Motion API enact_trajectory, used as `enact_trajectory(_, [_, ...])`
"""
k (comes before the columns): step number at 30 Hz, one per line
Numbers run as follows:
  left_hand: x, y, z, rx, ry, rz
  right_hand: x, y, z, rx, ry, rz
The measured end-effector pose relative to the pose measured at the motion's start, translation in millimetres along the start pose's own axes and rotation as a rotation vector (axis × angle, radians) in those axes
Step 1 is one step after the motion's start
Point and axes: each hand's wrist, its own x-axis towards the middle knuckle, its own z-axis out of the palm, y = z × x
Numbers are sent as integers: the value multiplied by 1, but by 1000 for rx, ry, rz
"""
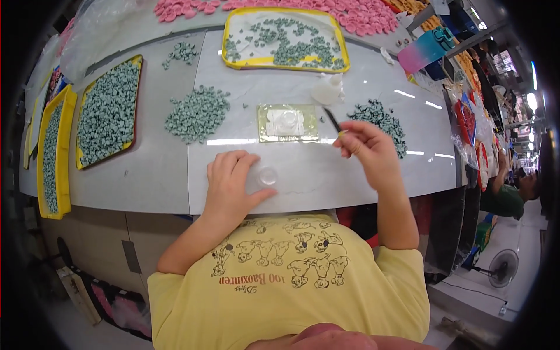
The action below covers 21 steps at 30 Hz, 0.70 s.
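Note:
My left hand (228, 179) rests on the table with thumb and fingers spread, curved around a small clear round cup (268, 177). My right hand (368, 144) is raised above the table and pinches a slim black tool (332, 119), whose exact kind I cannot make out; it points up and left. Between the hands and farther off lies a flat greenish rectangular pad (310, 124) with a white piece and a clear round piece (288, 120) on it. A small white squeeze bottle (328, 89) lies behind it. Dark green small pieces (382, 123) are heaped beyond my right hand.
Grey-green small pieces (198, 114) form a heap at the left. A yellow-rimmed tray (226, 44) stands at the back, with another tray (137, 99) and a yellow bin (67, 157) at far left. Pink pieces (367, 17) lie behind. A blue-pink bottle (421, 51) stands at back right.

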Motion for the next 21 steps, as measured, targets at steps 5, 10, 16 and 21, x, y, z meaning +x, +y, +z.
enact_trajectory(5, [-7,-27,2,-21,-39,31,-19,38,52,163,-112,142])
enact_trajectory(10, [-19,-43,6,-18,20,28,-24,53,80,145,-224,167])
enact_trajectory(16, [-29,-57,12,6,75,23,-30,61,104,25,-237,134])
enact_trajectory(21, [-33,-69,18,7,70,33,-32,72,113,-100,-199,122])
